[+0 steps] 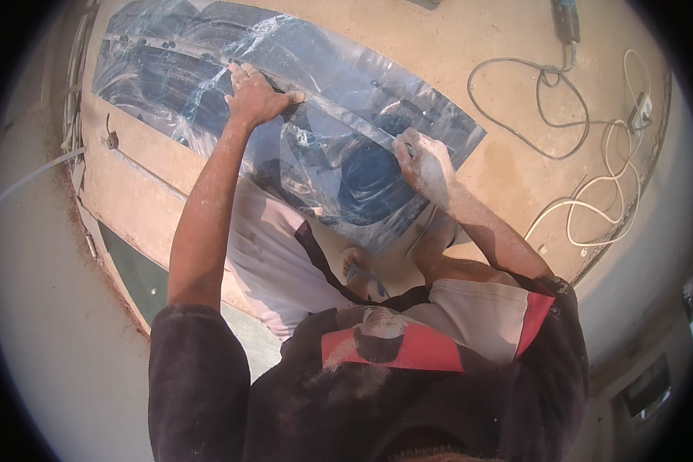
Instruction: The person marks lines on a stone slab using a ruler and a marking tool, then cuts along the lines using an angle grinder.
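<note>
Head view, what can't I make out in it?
All in the head view:
- Right hand: whether it holds anything; its own curled fingers hide that.
- Strip: whether it runs on under the right hand, which covers that spot.
- Left hand: its palm, hidden by the back of the hand.
- Tool: its upper part, cut off by the top edge.

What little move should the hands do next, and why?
Maybe press the left hand down more firmly on the long straightedge: it lies across the glossy sheet, with the right hand at its right end, so steadiness might stop slipping. Whether the right hand grips anything is unclear.
</note>
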A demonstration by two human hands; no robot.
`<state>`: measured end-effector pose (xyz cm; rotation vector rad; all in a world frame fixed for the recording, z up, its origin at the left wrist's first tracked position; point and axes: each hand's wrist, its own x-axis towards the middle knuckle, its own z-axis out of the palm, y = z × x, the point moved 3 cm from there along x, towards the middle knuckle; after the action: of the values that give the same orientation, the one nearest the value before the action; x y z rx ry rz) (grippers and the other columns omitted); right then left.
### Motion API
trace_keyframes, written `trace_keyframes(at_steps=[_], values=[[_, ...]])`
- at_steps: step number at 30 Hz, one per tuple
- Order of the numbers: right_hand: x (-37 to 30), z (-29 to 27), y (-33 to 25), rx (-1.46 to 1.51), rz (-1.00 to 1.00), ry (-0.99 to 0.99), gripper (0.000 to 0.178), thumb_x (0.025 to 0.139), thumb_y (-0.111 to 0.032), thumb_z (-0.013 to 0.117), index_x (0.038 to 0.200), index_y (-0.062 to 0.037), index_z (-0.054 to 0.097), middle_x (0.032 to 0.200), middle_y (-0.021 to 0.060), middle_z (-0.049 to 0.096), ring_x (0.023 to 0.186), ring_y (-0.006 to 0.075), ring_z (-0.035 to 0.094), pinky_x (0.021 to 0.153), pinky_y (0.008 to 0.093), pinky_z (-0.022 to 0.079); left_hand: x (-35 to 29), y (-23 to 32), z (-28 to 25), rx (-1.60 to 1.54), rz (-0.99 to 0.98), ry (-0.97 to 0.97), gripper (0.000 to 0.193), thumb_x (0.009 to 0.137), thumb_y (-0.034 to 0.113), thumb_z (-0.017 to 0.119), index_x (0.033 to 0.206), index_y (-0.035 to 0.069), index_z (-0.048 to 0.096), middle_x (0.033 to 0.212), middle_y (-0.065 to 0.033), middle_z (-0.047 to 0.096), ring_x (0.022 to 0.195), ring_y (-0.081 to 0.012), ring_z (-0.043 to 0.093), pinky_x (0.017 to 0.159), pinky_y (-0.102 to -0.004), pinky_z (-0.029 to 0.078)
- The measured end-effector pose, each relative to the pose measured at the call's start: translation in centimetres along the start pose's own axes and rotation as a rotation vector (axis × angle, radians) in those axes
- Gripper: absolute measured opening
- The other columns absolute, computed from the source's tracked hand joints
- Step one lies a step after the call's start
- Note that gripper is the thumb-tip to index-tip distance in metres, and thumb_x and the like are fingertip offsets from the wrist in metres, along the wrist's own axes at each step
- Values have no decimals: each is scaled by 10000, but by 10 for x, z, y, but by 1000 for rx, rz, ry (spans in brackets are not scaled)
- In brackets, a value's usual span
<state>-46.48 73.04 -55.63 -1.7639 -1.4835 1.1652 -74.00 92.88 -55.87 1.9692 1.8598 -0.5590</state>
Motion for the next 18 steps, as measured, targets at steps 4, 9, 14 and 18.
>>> trace_keyframes(at_steps=[4,9,14,18], values=[[80,55,-16,38,-4,-88,153,1001,-185,593,982,-35,612,792,219,648,700,399,649,630,442,521,4,7,-9,34,-5,-25,1401,706,748,781,1538,-187,152,1630,-406,53,1559,-474,78,1195,-647,235],[75,59,-25,-84,-194,-14,154,960,-179,588,925,-31,613,775,218,687,762,414,700,726,506,558,5,0,-4,21,-14,-70,1431,684,756,791,1540,-187,137,1633,-401,41,1560,-471,73,1192,-660,232],[56,38,-22,-57,22,-98,189,978,-228,565,993,-47,619,830,209,704,796,413,706,741,489,569,-2,5,-8,-8,-21,1,1454,671,754,801,1541,-188,116,1633,-403,41,1563,-467,58,1193,-661,228],[104,72,-42,-120,-103,-68,182,980,-229,554,1008,-61,617,836,203,708,813,417,708,744,490,571,4,4,-5,0,-3,-26,1457,672,746,805,1542,-189,103,1634,-403,22,1563,-467,51,1188,-674,218]])
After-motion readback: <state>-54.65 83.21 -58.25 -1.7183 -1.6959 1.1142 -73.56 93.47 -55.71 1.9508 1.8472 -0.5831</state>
